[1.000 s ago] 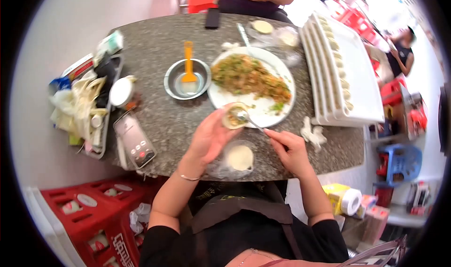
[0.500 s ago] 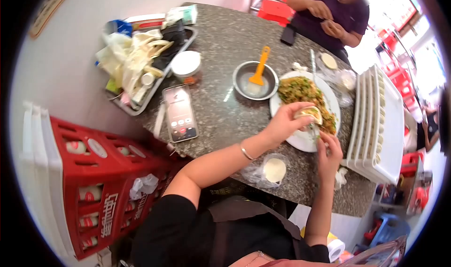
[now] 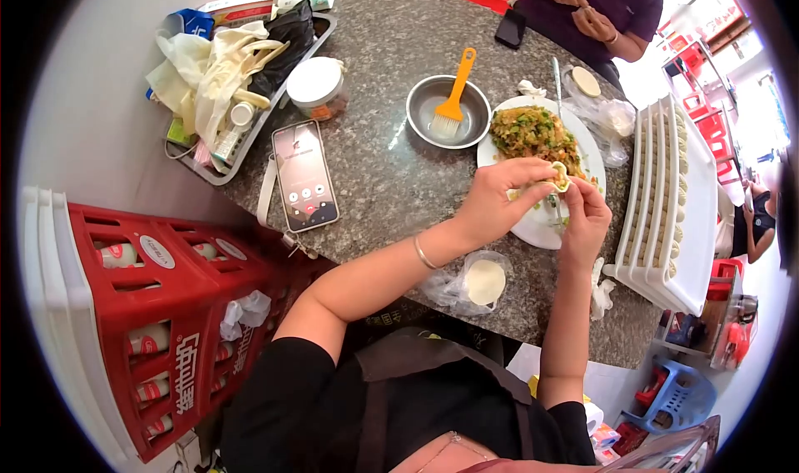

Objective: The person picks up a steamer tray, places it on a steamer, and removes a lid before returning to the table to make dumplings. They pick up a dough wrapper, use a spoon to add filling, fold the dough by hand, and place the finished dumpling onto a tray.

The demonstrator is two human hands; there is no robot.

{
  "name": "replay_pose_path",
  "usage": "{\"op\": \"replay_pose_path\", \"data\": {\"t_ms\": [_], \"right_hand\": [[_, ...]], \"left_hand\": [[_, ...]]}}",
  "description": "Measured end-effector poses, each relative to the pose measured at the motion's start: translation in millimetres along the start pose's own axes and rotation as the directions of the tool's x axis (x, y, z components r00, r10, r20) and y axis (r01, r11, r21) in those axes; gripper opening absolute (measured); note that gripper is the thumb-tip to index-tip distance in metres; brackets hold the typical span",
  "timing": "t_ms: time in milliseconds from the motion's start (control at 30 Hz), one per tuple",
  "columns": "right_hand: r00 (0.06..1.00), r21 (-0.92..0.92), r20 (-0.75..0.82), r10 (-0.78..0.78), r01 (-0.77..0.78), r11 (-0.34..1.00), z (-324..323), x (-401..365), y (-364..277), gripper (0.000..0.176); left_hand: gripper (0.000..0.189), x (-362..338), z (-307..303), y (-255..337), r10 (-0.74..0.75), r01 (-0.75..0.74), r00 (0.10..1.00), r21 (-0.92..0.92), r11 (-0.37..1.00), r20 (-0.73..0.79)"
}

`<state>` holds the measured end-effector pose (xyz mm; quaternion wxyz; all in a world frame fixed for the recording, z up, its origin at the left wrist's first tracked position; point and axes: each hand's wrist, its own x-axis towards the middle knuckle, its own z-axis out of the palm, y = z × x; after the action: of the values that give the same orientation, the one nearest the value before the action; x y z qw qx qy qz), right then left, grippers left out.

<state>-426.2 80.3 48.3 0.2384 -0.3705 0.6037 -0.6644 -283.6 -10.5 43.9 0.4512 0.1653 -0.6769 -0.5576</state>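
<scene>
A dumpling (image 3: 560, 178), its pale wrapper folded around some filling, is pinched between both hands above the near part of a white plate (image 3: 539, 238). My left hand (image 3: 508, 197) grips it from the left, and the fingertips of my right hand (image 3: 587, 215) close on its right edge. Chopped green and orange filling (image 3: 533, 136) is heaped on the plate behind my hands. A thin metal utensil, partly hidden by my hands, shows below the dumpling. Round dough wrappers (image 3: 484, 282) lie in a plastic bag just under my left forearm.
Left of the plate, a metal bowl (image 3: 423, 107) holds an orange-handled brush (image 3: 452, 99). Stacked white trays (image 3: 695, 215) of dumplings stand at the right edge. A phone (image 3: 305, 178), lidded jar (image 3: 316, 86) and cluttered tray (image 3: 275, 99) are leftward. Across the table, a person's hands (image 3: 583, 7) work.
My right hand has come up from beside the plate to the dumpling and now pinches its edge. The wrapper looks more folded. The view has shifted, so the table sits higher in the picture.
</scene>
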Motion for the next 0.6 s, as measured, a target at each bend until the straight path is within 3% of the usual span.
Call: {"op": "replay_pose_path", "data": {"t_ms": [100,233,300,333,367,467,533,600], "right_hand": [[0.992,0.119,0.052,0.118,-0.123,0.985,-1.9,1.4,-8.6,0.016],[0.992,0.103,0.107,0.07,-0.082,0.991,-10.1,-1.6,-0.1,0.016],[0.998,-0.04,0.001,-0.057,0.057,0.998,-4.1,-7.2,3.4,0.014],[0.994,-0.181,-0.02,-0.108,0.103,0.978,-4.6,-8.3,5.1,0.012],[0.983,-0.312,0.001,-0.186,0.177,0.934,-5.3,-8.6,3.7,0.011],[0.972,-0.342,-0.01,-0.235,0.218,0.914,-5.4,-7.4,-2.9,0.009],[0.976,-0.345,-0.039,-0.214,0.187,0.92,-13.6,-5.3,-5.1,0.009],[0.991,-0.055,0.067,0.12,-0.116,0.992,-21.4,-3.6,0.9,0.01]], "left_hand": [[0.021,0.8,3.5,-3.5,0.054,-0.053,0.998,-0.052,0.997,0.018],[0.02,0.0,5.1,-0.7,0.048,-0.045,0.997,-0.041,0.998,0.065],[0.02,-4.0,6.0,-4.0,-0.027,0.028,0.999,-0.046,0.999,0.022],[0.019,-3.5,10.7,-7.1,-0.097,0.097,0.995,-0.068,0.993,-0.007],[0.019,-2.5,11.7,-11.7,-0.077,0.077,0.997,-0.021,0.997,-0.017],[0.018,-1.4,13.1,-10.5,-0.111,0.113,0.993,-0.055,0.992,0.033],[0.018,-2.3,14.6,-9.7,-0.12,0.127,0.991,-0.122,0.984,0.063],[0.018,-1.5,17.6,-7.4,-0.106,0.121,0.989,-0.163,0.979,0.101]]}}
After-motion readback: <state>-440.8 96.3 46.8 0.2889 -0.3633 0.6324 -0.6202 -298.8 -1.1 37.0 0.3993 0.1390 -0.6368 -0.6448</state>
